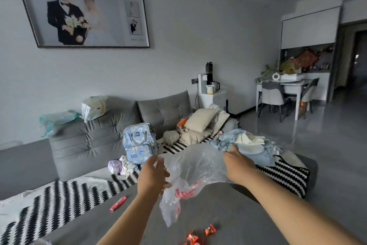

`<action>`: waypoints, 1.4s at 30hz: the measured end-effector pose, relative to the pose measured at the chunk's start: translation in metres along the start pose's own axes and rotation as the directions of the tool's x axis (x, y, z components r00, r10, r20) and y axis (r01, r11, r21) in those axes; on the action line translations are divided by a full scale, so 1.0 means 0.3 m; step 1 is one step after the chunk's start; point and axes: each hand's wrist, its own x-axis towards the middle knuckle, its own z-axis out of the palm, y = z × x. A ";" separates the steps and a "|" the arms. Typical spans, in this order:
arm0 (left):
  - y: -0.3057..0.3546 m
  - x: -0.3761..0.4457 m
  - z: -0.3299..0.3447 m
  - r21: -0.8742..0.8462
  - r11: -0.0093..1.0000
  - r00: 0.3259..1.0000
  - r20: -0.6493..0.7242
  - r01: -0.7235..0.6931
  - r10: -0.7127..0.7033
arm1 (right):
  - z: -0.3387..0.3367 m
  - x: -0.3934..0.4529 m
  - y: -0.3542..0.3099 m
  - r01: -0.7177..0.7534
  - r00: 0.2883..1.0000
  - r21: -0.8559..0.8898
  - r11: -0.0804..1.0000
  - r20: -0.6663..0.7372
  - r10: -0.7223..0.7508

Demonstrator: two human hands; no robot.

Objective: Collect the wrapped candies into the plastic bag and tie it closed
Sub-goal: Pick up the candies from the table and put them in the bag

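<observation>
A clear plastic bag with red print hangs in the air above the grey table. My left hand grips its left edge and my right hand grips its right edge, stretching it between them. Red wrapped candies lie on the table below the bag, near the bottom edge of the view; another candy sits just left of the first. A few more are cut off by the frame's bottom.
A pink marker lies on the table to the left. Behind the table stands a grey sofa with a black-and-white zigzag blanket, a blue backpack, cushions and a pile of clothes. A dining table is at the far right.
</observation>
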 end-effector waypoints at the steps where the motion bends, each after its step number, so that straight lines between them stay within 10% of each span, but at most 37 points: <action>1: 0.001 -0.042 -0.028 -0.004 1.000 1.000 -0.004 0.002 -0.002 | -0.013 -0.059 -0.015 -0.005 1.000 0.004 1.000 -0.003 0.005; 9: -0.041 -0.432 -0.287 0.396 0.918 0.993 0.112 -0.020 -0.026 | -0.023 -0.547 -0.162 -0.050 0.995 -0.019 0.999 -0.090 0.048; 14: -0.098 -0.630 -0.455 0.885 0.451 0.961 0.214 -0.116 -0.173 | 0.026 -0.758 -0.215 -0.083 0.993 -0.001 0.997 -0.081 0.083; 19: -0.197 -0.740 -0.574 0.936 0.303 0.882 0.289 -0.179 -0.371 | 0.077 -0.925 -0.251 -0.076 0.997 -0.180 0.981 0.005 0.078; 26: -0.270 -0.837 -0.645 0.499 0.756 0.731 0.306 0.422 -0.610 | 0.159 -1.046 -0.286 -0.032 0.996 -0.275 0.961 0.066 0.053; 34: -0.242 -0.898 -0.567 0.181 0.774 0.708 0.318 0.607 -0.630 | 0.243 -1.068 -0.403 0.312 0.935 -0.213 0.926 -0.104 -0.339; 42: -0.253 -0.910 -0.562 -0.069 0.759 0.745 0.267 0.647 -0.611 | 0.396 -1.020 -0.411 0.271 0.918 -0.009 0.962 0.302 -0.256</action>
